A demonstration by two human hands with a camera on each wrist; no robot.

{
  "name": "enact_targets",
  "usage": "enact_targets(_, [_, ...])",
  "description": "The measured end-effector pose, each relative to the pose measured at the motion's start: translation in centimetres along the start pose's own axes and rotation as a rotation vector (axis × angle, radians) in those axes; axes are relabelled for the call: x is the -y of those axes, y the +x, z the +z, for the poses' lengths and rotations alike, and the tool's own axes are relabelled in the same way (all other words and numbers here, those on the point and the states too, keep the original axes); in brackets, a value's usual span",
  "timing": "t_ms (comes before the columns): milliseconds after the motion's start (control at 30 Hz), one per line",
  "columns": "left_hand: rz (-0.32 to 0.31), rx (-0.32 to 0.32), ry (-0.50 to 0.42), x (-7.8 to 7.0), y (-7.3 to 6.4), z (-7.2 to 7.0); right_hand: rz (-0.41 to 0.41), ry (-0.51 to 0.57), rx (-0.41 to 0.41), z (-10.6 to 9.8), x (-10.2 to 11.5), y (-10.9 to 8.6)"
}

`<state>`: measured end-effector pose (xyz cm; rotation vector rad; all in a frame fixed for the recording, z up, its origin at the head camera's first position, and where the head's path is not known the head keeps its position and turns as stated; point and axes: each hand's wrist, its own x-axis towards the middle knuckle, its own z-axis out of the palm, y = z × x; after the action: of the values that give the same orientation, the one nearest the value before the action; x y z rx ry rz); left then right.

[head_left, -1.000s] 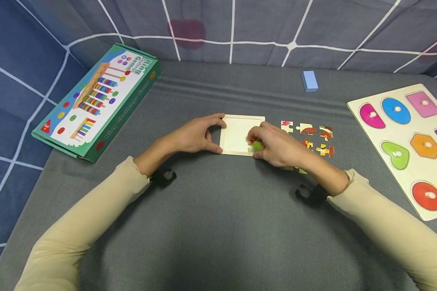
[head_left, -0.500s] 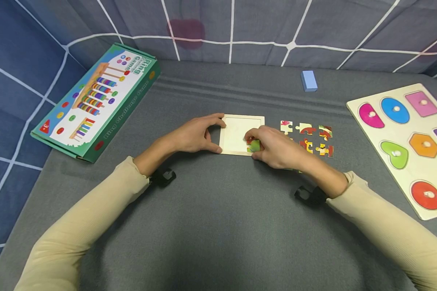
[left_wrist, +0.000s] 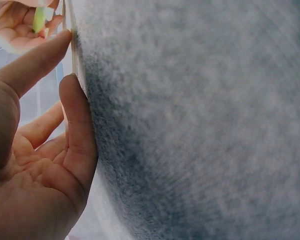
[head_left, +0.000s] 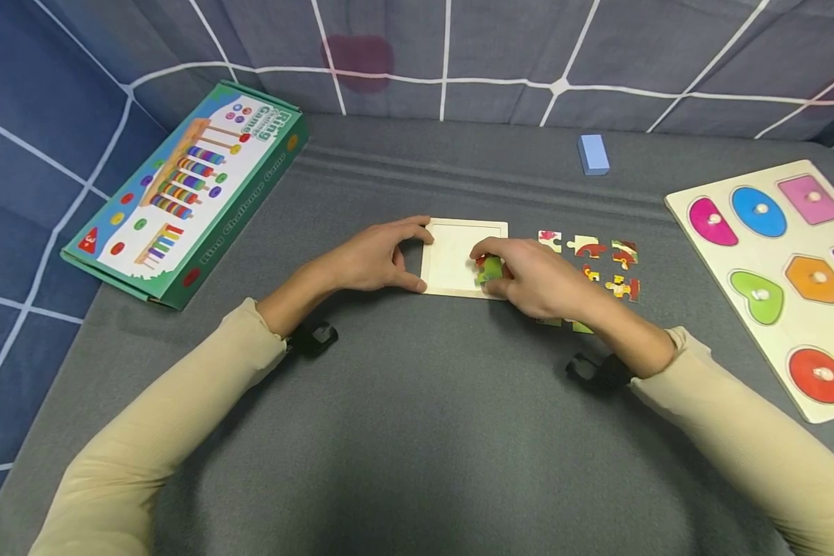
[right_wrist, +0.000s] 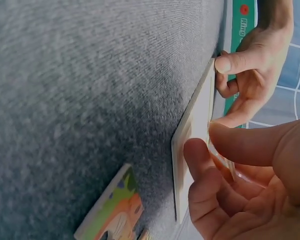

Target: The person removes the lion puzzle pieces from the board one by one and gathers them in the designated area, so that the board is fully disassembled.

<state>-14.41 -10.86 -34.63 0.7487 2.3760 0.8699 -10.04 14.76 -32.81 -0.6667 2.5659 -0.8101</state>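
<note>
A square, pale wooden puzzle tray (head_left: 452, 247) lies flat in the middle of the table in the head view. My left hand (head_left: 371, 256) holds its left side, forefinger at the far corner and thumb at the near one. Over the tray's near right corner, my right hand (head_left: 538, 278) pinches a green and red jigsaw piece (head_left: 489, 269) between fingers and thumb. That green piece (left_wrist: 39, 20) also shows among the right fingers in the left wrist view. Several loose jigsaw pieces (head_left: 587, 247) lie right of the tray, some hidden under my right hand and wrist.
A green ring game box (head_left: 188, 193) lies at the back left. On the right is a knobbed shape board (head_left: 771, 259) with coloured shapes. A small blue block (head_left: 593, 154) sits toward the back, before a checked cloth (head_left: 500, 46).
The jigsaw piece has shifted slightly away from the tray's near edge, and my right forefinger and thumb have changed position around it. My left hand has stayed on the tray.
</note>
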Motion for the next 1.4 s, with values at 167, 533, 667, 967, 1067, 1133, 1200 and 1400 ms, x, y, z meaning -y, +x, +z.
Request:
enact_targets(167, [0.004,-0.004,0.001,-0.1,0.1,0.0,-0.030,0.037,-0.025,-0.3,-0.2,-0.5])
enact_targets(533, [-0.014,0.003,0.006,-0.1,0.0,0.0,-0.050,0.072,-0.030,-0.3,-0.7,-1.3])
enact_targets(667, [-0.015,0.003,0.002,-0.1,0.0,0.0,-0.045,0.087,-0.048,-0.3,-0.9,-1.9])
enact_targets(967, [0.004,-0.004,-0.003,0.0,0.0,0.0,-0.077,0.076,-0.071,-0.5,-1.6,-3.1])
enact_targets(1067, [0.004,-0.007,-0.002,0.0,0.0,0.0,-0.097,0.080,-0.108,-0.5,-1.8,-3.4])
enact_targets(1133, [0.002,-0.008,0.002,0.0,0.0,0.0,-0.112,0.082,-0.137,-0.5,-1.9,-3.7])
enact_targets(1200, [0.004,-0.009,0.004,-0.1,0.0,0.0,-0.125,0.086,-0.162,-0.5,-2.0,-3.9])
enact_targets(1400, [0.005,-0.006,0.006,-0.1,0.0,0.0,-0.105,0.100,-0.169,-0.7,-2.5,-4.7])
